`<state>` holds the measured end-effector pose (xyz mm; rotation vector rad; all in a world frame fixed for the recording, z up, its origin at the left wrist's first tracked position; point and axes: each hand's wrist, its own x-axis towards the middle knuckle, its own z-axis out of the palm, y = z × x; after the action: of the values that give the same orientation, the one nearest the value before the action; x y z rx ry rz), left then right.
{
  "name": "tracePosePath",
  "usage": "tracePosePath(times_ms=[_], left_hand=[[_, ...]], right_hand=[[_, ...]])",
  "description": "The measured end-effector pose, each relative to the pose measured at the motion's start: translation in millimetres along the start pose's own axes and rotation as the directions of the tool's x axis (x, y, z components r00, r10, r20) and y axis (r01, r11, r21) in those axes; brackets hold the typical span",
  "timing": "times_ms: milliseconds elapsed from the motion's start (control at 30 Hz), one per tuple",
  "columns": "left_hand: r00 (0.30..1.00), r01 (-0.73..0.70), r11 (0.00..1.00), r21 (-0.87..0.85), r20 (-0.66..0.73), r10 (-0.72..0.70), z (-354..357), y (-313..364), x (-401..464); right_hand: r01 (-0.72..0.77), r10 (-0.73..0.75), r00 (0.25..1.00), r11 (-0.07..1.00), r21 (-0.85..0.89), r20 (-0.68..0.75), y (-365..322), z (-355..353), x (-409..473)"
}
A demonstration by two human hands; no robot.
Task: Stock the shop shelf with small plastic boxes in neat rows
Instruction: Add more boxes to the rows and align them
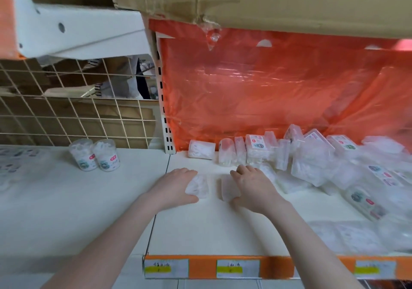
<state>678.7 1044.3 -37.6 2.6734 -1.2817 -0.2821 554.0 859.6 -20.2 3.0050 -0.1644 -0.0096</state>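
Observation:
My left hand (178, 185) grips a small clear plastic box (199, 187) that lies on the white shelf (196, 228), thumb below it and fingers over its top. My right hand (253, 186) grips a second clear box (229, 188) just to the right of the first, a narrow gap between the two. Behind them, a short row of the same boxes (236, 151) stands along the orange back panel (256, 92), the leftmost box (201, 149) lying flat.
A loose heap of clear boxes (334, 168) covers the shelf's right side. Two round tubs (94, 157) stand on the neighbouring left shelf before a wire grid (66, 119). A cardboard carton (267, 1) hangs overhead. Price labels (238, 268) line the orange front edge.

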Motion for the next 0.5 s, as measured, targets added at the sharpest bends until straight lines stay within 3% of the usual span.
tracePosePath(times_ms=[233,400,500], left_hand=[[0.987,0.121,0.989,-0.082,-0.098,-0.129,-4,4,-42],[0.937,0.250,0.959,-0.129,-0.217,-0.274,-14,-8,-98],[0.916,0.325,0.941,-0.099,-0.214,-0.339,-19,-22,-133]], right_hand=[[-0.025,0.033,0.993,0.997,0.075,-0.117,-10,-5,-12],[0.089,-0.065,0.980,0.988,0.126,-0.187,-35,-5,-15],[0.153,-0.123,0.975,0.976,0.158,-0.184,-64,-10,-13]])
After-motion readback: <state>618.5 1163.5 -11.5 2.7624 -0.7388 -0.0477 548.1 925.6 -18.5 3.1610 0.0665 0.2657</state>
